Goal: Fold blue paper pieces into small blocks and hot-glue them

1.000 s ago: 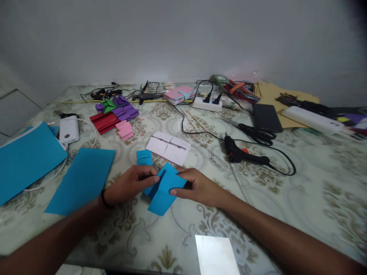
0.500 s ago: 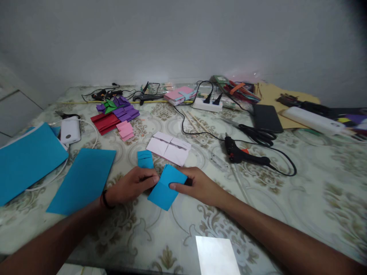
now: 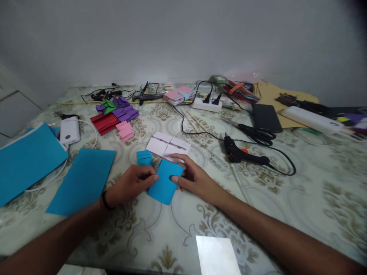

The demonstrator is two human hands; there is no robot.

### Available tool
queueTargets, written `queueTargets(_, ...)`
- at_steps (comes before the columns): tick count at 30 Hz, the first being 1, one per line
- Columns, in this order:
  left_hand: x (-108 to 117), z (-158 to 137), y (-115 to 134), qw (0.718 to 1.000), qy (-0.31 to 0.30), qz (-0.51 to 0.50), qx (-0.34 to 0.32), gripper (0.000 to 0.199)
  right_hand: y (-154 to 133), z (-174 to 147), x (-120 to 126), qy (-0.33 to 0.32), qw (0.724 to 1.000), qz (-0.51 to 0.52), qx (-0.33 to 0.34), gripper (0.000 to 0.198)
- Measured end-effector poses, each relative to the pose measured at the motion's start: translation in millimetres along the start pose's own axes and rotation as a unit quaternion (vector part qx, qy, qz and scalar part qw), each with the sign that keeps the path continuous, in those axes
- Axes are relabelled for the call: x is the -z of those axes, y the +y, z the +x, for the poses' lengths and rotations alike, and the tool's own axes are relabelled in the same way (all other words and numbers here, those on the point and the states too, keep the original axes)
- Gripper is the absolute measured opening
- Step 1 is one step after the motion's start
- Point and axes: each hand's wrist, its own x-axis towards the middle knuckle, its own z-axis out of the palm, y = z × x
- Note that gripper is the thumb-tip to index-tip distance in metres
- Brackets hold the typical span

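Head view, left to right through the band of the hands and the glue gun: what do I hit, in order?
Large blue paper → blue sheet → left hand → held blue paper → right hand → black glue gun.

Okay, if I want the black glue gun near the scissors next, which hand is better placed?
Probably your right hand: the glue gun lies on that side, while your left hand would have to reach across. Your right is at the blue paper, though, so free it first.
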Motion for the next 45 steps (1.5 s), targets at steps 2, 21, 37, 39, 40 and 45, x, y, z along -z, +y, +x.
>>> queueTargets(2, 0.3, -0.4, -0.3, 1.0, 0.018, 0.005, -0.004, 0.034, 1.6, 0.8, 0.6, -0.014, 0.999, 0.031, -0.018, 0.056)
queueTargets(21, -7.5, 0.0, -5.5, 0.989, 0.015, -0.148, -0.008, 0.026, 1.3, -2.4, 1.5, -0.041, 0.994, -0.086, -0.058, 0.036)
queueTargets(37, -7.8, -2.4, -5.4, 0.988, 0.044, -0.146, -0.005, 0.015, 0.3, -1.2, 1.7, -0.048, 0.994, -0.072, -0.066, 0.04)
queueTargets(39, -7.5, -2.2, -5.4, 0.989, 0.05, -0.14, -0.005, 0.015, -0.2, -1.5, 1.7, -0.038, 0.994, -0.087, -0.059, 0.04)
queueTargets(40, -7.3, -2.1, -5.4, 0.989, 0.052, -0.139, -0.005, 0.016, -0.3, -1.7, 1.7, -0.034, 0.993, -0.095, -0.055, 0.041)
queueTargets(45, -7.7, -1.6, -6.2, 0.988, 0.051, -0.146, -0.008, 0.018, 0.4, -1.9, 1.4, -0.026, 0.993, -0.104, -0.053, 0.041)
